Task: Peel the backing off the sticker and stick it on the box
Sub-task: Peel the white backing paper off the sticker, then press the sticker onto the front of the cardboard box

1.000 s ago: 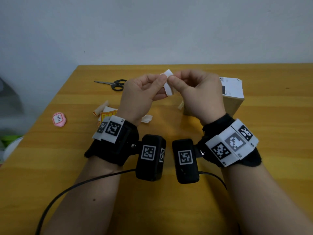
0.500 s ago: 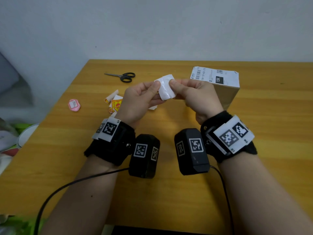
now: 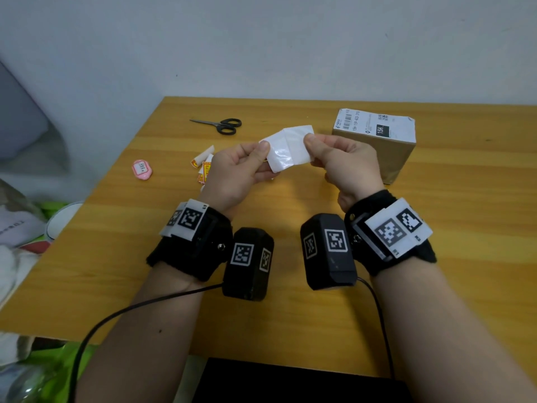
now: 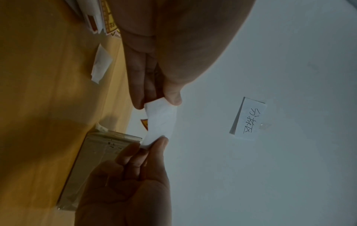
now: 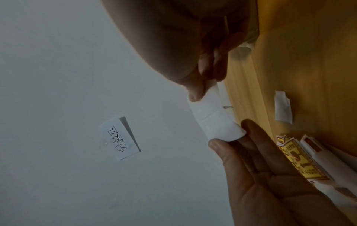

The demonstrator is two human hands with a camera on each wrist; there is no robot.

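**Sticker pinched between both hands above the table**

The box (image 3: 377, 141) is showing a white shipping label reading "15H", sitting on the table (image 3: 290, 315) at the hands' 2 o'clock. The left hand (image 3: 235, 170) and right hand (image 3: 345, 164) are each pinching, thumb against fingers, an opposite edge of the white sticker (image 3: 287, 148), which is spanning the gap between them. A wall note (image 4: 249, 117) is bearing handwriting I cannot read.

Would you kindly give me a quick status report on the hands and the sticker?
Left hand and right hand each pinch one end of the white sticker, held above the table. Box at right, untouched. Nothing in the way.
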